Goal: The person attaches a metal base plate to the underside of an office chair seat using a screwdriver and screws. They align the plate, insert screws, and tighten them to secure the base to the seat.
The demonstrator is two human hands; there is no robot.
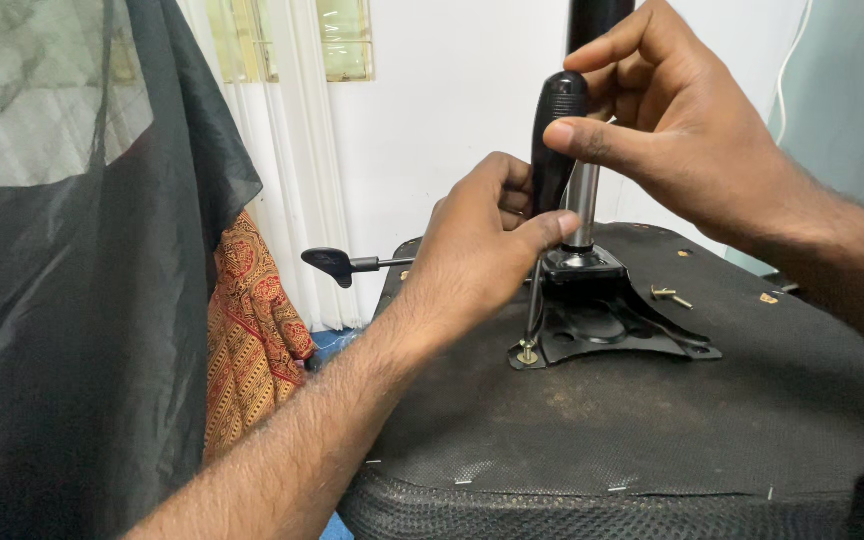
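A black-handled screwdriver [555, 140] stands upright, its tip on a brass screw [527, 354] at the near left corner of a black metal mounting plate [632, 335]. My right hand [677, 120] grips the top of the handle. My left hand [482, 245] pinches the lower handle and shaft. The plate sits on the upturned underside of a black chair seat [672, 420]. A chrome gas-lift column [582, 205] rises from the plate behind the screwdriver.
A black lever [337, 264] sticks out left of the seat. Loose brass screws [670, 295] lie on the seat to the right of the plate. Dark mesh fabric [72, 280] and patterned orange cloth [252, 340] hang at left. A white wall is behind.
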